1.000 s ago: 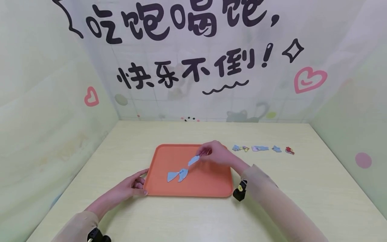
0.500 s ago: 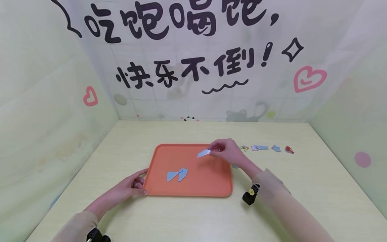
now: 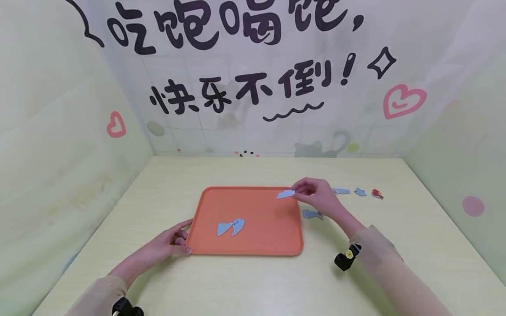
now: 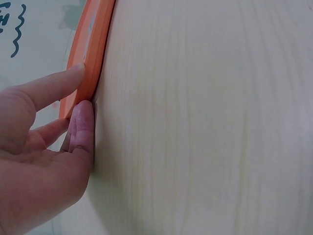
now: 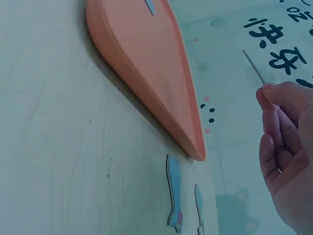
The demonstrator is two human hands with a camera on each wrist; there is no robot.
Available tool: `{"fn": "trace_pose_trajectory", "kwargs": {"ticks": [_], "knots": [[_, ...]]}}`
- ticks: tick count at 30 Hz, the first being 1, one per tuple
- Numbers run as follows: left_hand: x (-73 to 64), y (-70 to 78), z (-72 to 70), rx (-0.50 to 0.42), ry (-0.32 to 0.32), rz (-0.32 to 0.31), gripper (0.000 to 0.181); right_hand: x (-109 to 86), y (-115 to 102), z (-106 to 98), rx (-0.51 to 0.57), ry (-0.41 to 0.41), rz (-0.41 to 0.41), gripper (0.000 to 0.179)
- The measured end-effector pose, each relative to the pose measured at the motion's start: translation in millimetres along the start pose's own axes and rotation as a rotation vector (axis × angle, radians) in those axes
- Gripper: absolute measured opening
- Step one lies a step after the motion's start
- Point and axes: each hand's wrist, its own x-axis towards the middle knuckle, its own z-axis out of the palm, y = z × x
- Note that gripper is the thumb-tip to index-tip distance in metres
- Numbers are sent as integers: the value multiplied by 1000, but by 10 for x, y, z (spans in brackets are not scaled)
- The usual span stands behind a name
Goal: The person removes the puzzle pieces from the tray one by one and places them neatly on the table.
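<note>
My right hand (image 3: 321, 196) pinches a thin, flat blue puzzle piece (image 3: 285, 194) by one end, over the far right corner of the orange tray (image 3: 261, 239). In the right wrist view the piece (image 5: 253, 66) shows edge-on between thumb and forefinger, raised off the table. My left hand (image 3: 168, 245) holds the tray's near left corner. The left wrist view has its thumb on top of the rim (image 4: 93, 73) and fingertips below. Left of the tray's middle lie two blue puzzle pieces, a triangular one (image 3: 224, 229) and a curved one (image 3: 238, 227), almost touching.
Just right of the tray lies another blue puzzle piece (image 3: 311, 214). Farther back on the table (image 3: 245, 285) is a row with a long blue piece (image 3: 341, 191), a small blue one (image 3: 360, 192) and a red one (image 3: 377, 193). Printed cloth walls (image 3: 237, 136) enclose the table.
My right hand has carried the pinched puzzle piece away from the two in the tray, rightward and back to the tray's far right corner. My left hand has stayed on the tray.
</note>
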Motion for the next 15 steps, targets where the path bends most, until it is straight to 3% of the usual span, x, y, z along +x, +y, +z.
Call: {"fn": "trace_pose_trajectory", "kwargs": {"ticks": [7,15], "knots": [[9,-12,-4,7,5,-5,91,-107,145,-205,27,44,-4,24],[8,-12,-3,17,6,3,91,-246,256,-442,-6,89,52,31]]}}
